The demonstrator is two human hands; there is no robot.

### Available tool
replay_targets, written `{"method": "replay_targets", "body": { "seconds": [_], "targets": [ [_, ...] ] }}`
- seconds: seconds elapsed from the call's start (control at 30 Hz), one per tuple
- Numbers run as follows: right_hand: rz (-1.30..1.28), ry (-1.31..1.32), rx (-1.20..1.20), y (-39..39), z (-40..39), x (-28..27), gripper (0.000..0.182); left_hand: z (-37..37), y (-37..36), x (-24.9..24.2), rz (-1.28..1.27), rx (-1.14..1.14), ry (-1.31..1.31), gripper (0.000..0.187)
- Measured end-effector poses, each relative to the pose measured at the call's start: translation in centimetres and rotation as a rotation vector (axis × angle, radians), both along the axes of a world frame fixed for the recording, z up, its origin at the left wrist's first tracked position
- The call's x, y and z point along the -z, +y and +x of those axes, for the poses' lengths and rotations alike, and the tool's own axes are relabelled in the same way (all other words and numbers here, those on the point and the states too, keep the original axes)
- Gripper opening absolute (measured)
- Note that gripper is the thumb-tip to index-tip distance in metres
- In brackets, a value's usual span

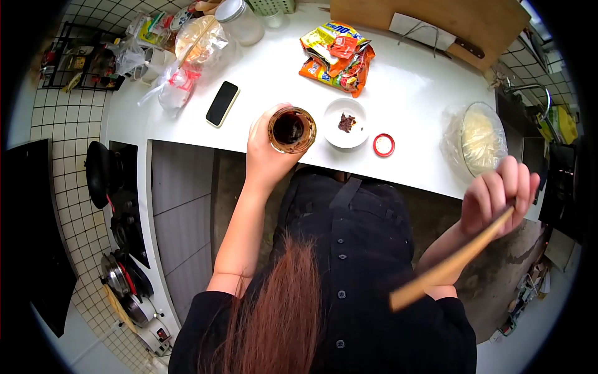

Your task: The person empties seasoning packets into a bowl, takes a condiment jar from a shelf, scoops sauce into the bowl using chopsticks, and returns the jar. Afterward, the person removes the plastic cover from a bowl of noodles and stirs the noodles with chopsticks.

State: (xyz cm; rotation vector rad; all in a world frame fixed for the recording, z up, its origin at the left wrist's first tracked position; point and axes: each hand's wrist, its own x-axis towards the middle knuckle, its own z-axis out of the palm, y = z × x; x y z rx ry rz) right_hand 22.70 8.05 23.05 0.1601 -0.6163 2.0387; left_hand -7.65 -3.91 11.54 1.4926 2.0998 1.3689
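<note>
"What are you holding?"

"The fingers of my left hand [263, 149] wrap a lidless, round, clear-glass jar [291, 129], dark inside, by the white worktop's [265, 71] near edge, left of a round white bowl [336, 139]. My right hand [498, 194] clenches a long, tan wooden utensil [451, 263], blurred."

"How will they handle?"

"The jar: probably rigid, breakable, slippery if smeared; I'd grip below its rim. The utensil: likely light, stiff, best held near one end."
</note>
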Motion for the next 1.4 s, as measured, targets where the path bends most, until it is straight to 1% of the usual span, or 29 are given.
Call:
{"method": "replay_targets", "body": {
  "seconds": [0.03, 0.07, 0.17, 0.27, 0.37, 0.43, 0.53, 0.67, 0.7, 0.77, 0.83, 0.9, 1.03, 1.07, 1.17, 1.27, 1.37, 1.4],
  "targets": [
    [0.005, 0.058, -0.058, -0.1, 0.3, -0.4, 0.044, 0.3, 0.0, -0.1, 0.016, 0.000, -0.023, 0.060],
    [-0.004, 0.081, -0.066, -0.2, 0.6, -0.9, 0.042, 0.5, -0.1, -0.2, 0.007, 0.003, -0.021, 0.060],
    [0.012, 0.117, -0.121, -0.4, 0.8, -2.1, 0.040, 1.1, -0.2, -0.7, -0.017, 0.031, -0.009, 0.062],
    [0.057, 0.101, -0.163, -0.3, 1.3, -2.2, 0.040, 1.3, -0.2, -0.9, -0.028, 0.070, 0.016, 0.065],
    [0.076, 0.003, -0.052, -0.5, 1.2, -1.2, 0.036, 1.5, -0.2, -1.1, -0.023, 0.077, 0.041, 0.066],
    [0.082, -0.088, 0.051, -1.3, 0.1, -0.6, 0.033, 1.6, -0.1, -1.3, -0.011, 0.092, 0.075, 0.067],
    [0.212, -0.351, 0.176, -2.0, -1.1, 0.2, 0.033, 1.7, -0.1, -1.8, -0.011, 0.091, 0.180, 0.068],
    [0.378, -0.679, 0.312, -3.0, -2.7, 0.2, 0.033, 1.7, -0.1, -2.2, 0.025, 0.095, 0.132, 0.069],
    [0.370, -0.755, 0.369, -3.5, -3.5, 0.0, 0.032, 1.7, -0.1, -2.3, 0.020, 0.096, 0.151, 0.069],
    [0.582, -0.932, 0.409, -3.5, -4.4, 0.1, 0.027, 1.7, -0.2, -2.4, 0.009, 0.102, 0.188, 0.069],
    [0.715, -1.075, 0.363, -3.9, -5.7, -0.1, 0.028, 2.0, -0.3, -2.2, -0.018, 0.111, 0.095, 0.068],
    [0.691, -1.087, 0.283, -4.3, -6.9, 1.2, 0.019, 2.3, -0.3, -1.9, -0.011, 0.109, 0.031, 0.067],
    [0.856, -1.047, 0.411, -4.7, -9.4, 2.1, 0.011, 3.0, -0.4, -1.8, 0.024, 0.100, 0.002, 0.067],
    [0.844, -1.021, 0.443, -4.9, -9.8, 2.6, 0.007, 3.1, -0.4, -1.9, 0.023, 0.102, 0.005, 0.067],
    [0.911, -1.041, 0.588, -5.0, -10.3, 2.7, 0.007, 3.1, -0.5, -1.5, 0.025, 0.117, 0.023, 0.067],
    [0.962, -1.085, 0.626, -4.8, -9.9, 2.0, 0.007, 3.2, -0.3, -1.4, 0.038, 0.115, -0.029, 0.066],
    [0.907, -1.122, 0.484, -4.8, -8.9, 0.2, 0.006, 3.2, -0.3, -1.7, 0.009, 0.093, -0.009, 0.065],
    [0.898, -1.120, 0.511, -4.9, -8.7, -0.2, 0.006, 3.1, -0.3, -1.8, 0.006, 0.093, 0.011, 0.065]
  ]
}}
